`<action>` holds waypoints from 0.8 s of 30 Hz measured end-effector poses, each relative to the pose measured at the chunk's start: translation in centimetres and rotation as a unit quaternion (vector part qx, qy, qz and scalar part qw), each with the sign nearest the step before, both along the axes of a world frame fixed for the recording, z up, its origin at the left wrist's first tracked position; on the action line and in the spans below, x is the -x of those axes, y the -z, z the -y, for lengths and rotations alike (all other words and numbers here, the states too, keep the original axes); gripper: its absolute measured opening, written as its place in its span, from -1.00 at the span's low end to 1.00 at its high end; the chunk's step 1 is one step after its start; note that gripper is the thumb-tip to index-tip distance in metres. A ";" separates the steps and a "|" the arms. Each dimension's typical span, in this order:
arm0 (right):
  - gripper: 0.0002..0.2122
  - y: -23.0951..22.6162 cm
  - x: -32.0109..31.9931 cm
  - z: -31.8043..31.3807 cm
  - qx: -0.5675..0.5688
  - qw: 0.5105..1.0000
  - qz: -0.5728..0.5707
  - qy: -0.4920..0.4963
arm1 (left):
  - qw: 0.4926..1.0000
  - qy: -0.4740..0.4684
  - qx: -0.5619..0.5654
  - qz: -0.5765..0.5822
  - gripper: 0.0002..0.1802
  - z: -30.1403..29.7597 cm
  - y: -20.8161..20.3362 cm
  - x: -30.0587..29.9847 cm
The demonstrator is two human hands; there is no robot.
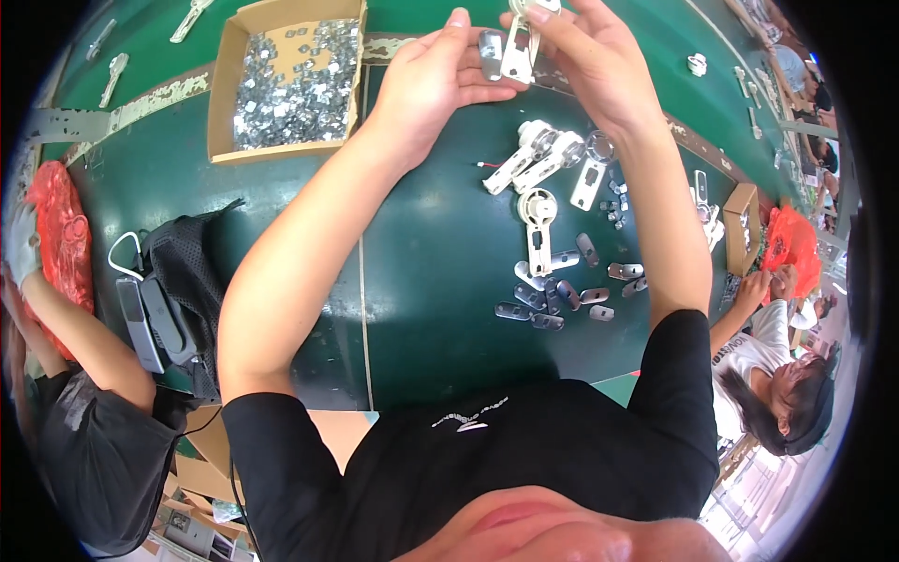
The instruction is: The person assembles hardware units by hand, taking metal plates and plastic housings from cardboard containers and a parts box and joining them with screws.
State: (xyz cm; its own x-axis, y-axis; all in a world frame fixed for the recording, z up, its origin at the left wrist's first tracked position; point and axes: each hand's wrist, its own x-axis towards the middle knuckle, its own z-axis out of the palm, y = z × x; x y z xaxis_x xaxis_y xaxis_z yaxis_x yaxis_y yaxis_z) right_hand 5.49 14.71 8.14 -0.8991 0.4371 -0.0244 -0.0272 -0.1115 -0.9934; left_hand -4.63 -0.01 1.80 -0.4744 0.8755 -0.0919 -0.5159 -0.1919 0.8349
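At the far edge of the table, my right hand (609,70) is closed on a white plastic housing (518,58) with a round head and a long handle, its thumb pressing on the head. My left hand (426,80) is beside it, thumb raised and fingers reaching behind the housing. Against those left fingers is a small silver metal plate (491,54), held next to the housing's handle. Below my hands lie similar white housings (538,229), one with a short red wire. Several oval silver plates (530,296) are scattered nearer to me.
A cardboard box (217,112) of small metal pieces stands at the far left. A black mesh bag (192,272) and a dark device (140,323) lie to the left. Small metal bits (615,204) sit by my right forearm. Co-workers handle red bags (64,244) on both sides.
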 end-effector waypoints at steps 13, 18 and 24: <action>-0.69 0.6 2.2 0.5 -0.071 0.997 0.015 -0.023 | 0.995 -0.003 0.024 0.092 -0.39 -0.3 -0.5 0.6; -0.68 0.9 2.0 0.3 -0.082 0.996 0.022 -0.033 | 0.995 -0.004 0.029 0.099 -0.40 -0.3 -0.7 0.4; -0.68 0.6 2.2 1.0 -0.062 0.997 0.038 -0.039 | 0.996 0.017 -0.034 0.075 -0.41 -0.2 0.4 0.6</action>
